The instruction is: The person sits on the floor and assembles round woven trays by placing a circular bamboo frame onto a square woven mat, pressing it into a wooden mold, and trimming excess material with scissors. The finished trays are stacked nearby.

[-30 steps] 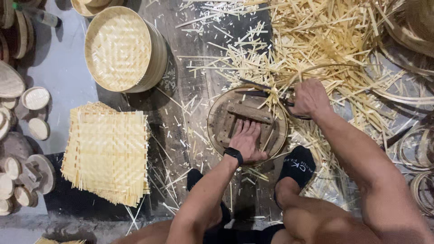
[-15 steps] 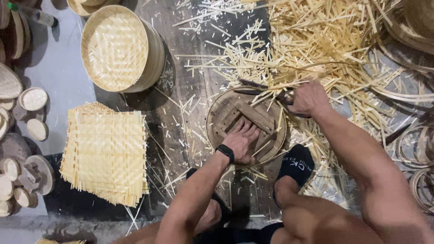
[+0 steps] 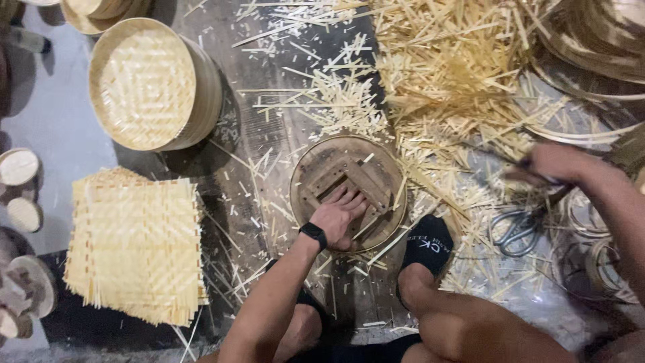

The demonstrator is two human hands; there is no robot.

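My left hand [image 3: 339, 218] lies palm down on the crossed slats of a round bamboo frame [image 3: 316, 168] that sits on the floor in front of my knees. A black band is on that wrist. My right hand [image 3: 552, 165] is off to the right of the frame, blurred, with its fingers curled. A thin dark strip seems to stick out of it to the left, but the blur hides whether the hand grips it. Just below that hand a pair of metal scissors [image 3: 516, 230] lies among the bamboo slivers.
A stack of square woven mats [image 3: 134, 245] lies at the left, and round woven trays [image 3: 144, 81] sit behind it. Cut bamboo slivers [image 3: 457, 74] pile up at the back. Bamboo hoops [image 3: 594, 262] lie at the right and wooden discs [image 3: 19, 167] at the far left. My black-socked foot [image 3: 427, 245] touches the frame.
My right hand has left the frame's far rim and swung out to the right, above the scissors. My left hand has stayed on the frame's slats.
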